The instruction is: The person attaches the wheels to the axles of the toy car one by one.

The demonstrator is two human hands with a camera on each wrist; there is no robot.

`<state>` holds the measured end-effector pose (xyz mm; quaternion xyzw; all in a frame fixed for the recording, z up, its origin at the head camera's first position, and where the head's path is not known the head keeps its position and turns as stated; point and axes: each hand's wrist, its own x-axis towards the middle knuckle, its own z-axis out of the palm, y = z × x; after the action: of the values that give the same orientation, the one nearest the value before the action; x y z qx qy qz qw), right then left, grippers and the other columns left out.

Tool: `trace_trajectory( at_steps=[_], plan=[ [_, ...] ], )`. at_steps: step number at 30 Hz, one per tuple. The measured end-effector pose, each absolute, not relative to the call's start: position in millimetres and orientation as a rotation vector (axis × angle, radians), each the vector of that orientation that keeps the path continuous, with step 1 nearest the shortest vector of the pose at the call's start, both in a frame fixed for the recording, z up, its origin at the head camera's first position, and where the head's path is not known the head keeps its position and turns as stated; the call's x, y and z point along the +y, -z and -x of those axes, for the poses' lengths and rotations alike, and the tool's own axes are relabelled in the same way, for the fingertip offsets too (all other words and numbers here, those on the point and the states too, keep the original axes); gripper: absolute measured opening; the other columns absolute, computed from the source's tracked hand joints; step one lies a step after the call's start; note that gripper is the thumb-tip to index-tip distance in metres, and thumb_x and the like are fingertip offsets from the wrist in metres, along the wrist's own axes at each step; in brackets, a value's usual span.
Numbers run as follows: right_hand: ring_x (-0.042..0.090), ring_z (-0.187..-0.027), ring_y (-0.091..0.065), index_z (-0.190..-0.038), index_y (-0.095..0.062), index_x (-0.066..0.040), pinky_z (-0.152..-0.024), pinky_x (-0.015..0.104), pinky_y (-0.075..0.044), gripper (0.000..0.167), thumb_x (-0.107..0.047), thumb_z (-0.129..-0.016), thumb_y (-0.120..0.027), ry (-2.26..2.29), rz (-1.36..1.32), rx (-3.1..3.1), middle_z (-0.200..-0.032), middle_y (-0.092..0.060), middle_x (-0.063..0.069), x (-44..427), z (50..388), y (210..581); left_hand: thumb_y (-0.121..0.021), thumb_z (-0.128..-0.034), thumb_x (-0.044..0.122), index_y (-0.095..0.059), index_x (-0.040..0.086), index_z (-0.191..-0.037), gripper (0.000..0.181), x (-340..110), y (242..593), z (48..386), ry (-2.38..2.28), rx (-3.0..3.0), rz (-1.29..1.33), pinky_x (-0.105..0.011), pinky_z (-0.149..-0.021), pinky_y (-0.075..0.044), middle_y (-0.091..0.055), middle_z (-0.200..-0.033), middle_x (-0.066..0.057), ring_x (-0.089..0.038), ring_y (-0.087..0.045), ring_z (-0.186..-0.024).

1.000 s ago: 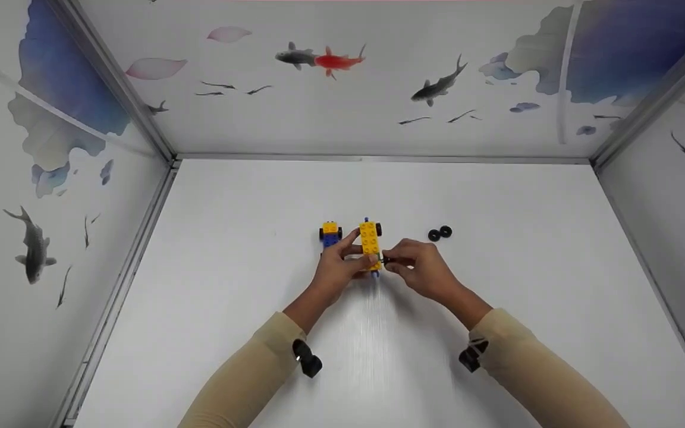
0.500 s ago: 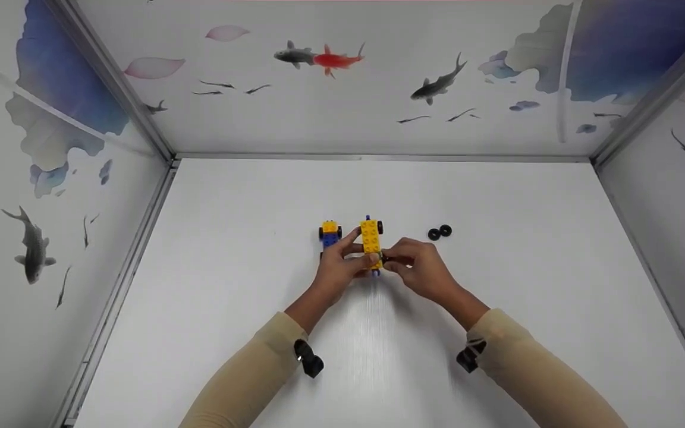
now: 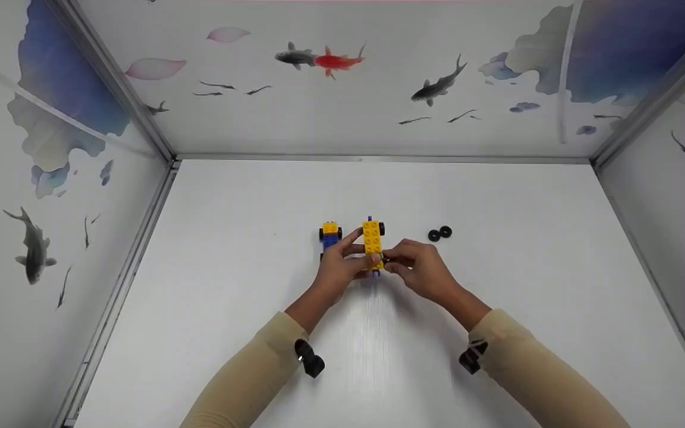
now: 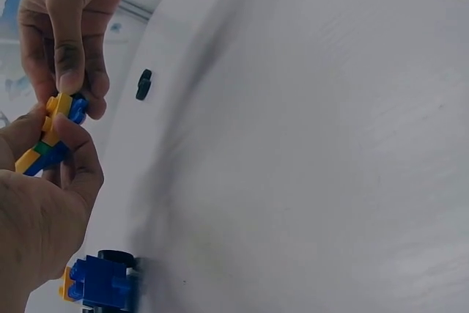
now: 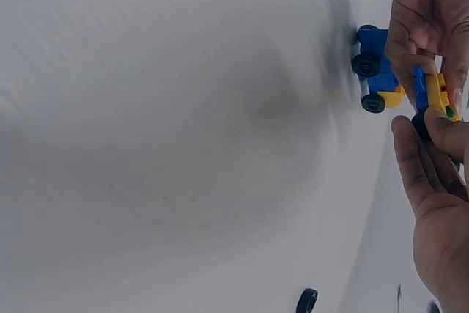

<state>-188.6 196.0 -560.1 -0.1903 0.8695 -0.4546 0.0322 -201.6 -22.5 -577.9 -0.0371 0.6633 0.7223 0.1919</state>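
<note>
My left hand (image 3: 335, 268) grips a toy car base (image 3: 371, 235) with a long yellow studded block on top and blue parts beneath. A black wheel (image 3: 382, 228) is on its far right side. With thumb and fingers, my right hand (image 3: 424, 268) pinches another black wheel (image 5: 421, 125) against the near right side of the base. Fingers cover most of that wheel. Just left of the base stands a blue and yellow toy car (image 3: 330, 233) on black wheels, partly hidden behind my left hand in the head view.
Two loose black wheels lie on the white table (image 3: 497, 249) beyond my right hand, a nearer wheel (image 3: 433, 235) and a farther wheel (image 3: 446, 232). Printed panels with fish surround the table at the back and sides.
The toy car base has shifted very slightly to the right in my left hand. My right hand keeps its pinch on the wheel at the base's side. The loose wheels have not moved.
</note>
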Motion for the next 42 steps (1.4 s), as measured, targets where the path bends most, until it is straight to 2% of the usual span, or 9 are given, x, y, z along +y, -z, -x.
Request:
trace_trajectory(
  at_steps=[13, 23, 26, 31, 37, 42],
  plan=[
    [0.02, -0.103, -0.08, -0.127, -0.082, -0.009, -0.091, 0.03, -0.068, 0.03, 0.0, -0.098, -0.081, 1.412, 0.578, 2.649, -0.113, -0.078, 0.007, 199.1, 189.1, 561.8, -0.087, -0.0973, 0.016, -0.049, 0.025, -0.168, 0.081, -21.5, 579.1, 201.9, -2.026, 1.855, 0.131, -0.036, -0.095, -0.068, -0.072, -0.137, -0.012, -0.022, -0.078, -0.114],
    [0.026, -0.114, -0.079, -0.128, -0.081, -0.016, -0.096, 0.046, -0.068, 0.024, -0.017, -0.104, -0.08, 1.399, 0.552, 2.607, -0.123, -0.079, 0.005, 203.8, 195.4, 559.8, -0.087, -0.0972, 0.016, -0.046, 0.023, -0.17, 0.084, -24.4, 578.8, 203.9, -2.067, 1.772, 0.178, -0.037, -0.096, -0.068, -0.071, -0.14, -0.013, -0.023, -0.078, -0.116],
    [0.028, -0.115, -0.078, -0.129, -0.08, -0.012, -0.098, 0.049, -0.067, 0.025, -0.021, -0.106, -0.078, 1.428, 0.488, 2.6, -0.126, -0.079, 0.006, 204.1, 199.0, 559.9, -0.088, -0.0969, 0.016, -0.046, 0.023, -0.17, 0.084, -24.8, 579.1, 203.8, -2.07, 1.769, 0.194, -0.036, -0.094, -0.068, -0.071, -0.139, -0.013, -0.023, -0.079, -0.114],
    [0.03, -0.114, -0.078, -0.139, -0.074, -0.007, -0.1, 0.052, -0.065, 0.038, -0.028, -0.108, -0.075, 1.45, 0.376, 2.65, -0.127, -0.08, 0.011, 200.8, 207.4, 559.3, -0.087, -0.0969, 0.014, -0.046, 0.021, -0.17, 0.084, -23.8, 577.7, 202.0, -2.087, 1.749, 0.172, -0.036, -0.093, -0.068, -0.073, -0.138, -0.014, -0.023, -0.08, -0.113],
    [0.032, -0.113, -0.078, -0.152, -0.065, -0.012, -0.091, 0.044, -0.068, 0.051, -0.038, -0.109, -0.072, 1.495, 0.264, 2.612, -0.132, -0.077, 0.016, 194.1, 216.8, 556.8, -0.088, -0.0962, 0.014, -0.048, 0.024, -0.169, 0.083, -22.2, 575.5, 199.4, -2.089, 1.714, 0.127, -0.038, -0.093, -0.069, -0.074, -0.133, -0.014, -0.023, -0.08, -0.112],
    [0.033, -0.115, -0.077, -0.157, -0.059, -0.011, -0.09, 0.036, -0.069, 0.057, -0.04, -0.11, -0.071, 1.536, 0.266, 2.559, -0.136, -0.074, 0.02, 187.9, 222.7, 555.3, -0.088, -0.0962, 0.017, -0.048, 0.029, -0.169, 0.084, -20.4, 572.7, 197.8, -2.051, 1.722, 0.119, -0.036, -0.095, -0.068, -0.074, -0.133, -0.014, -0.022, -0.08, -0.112]
  ],
)
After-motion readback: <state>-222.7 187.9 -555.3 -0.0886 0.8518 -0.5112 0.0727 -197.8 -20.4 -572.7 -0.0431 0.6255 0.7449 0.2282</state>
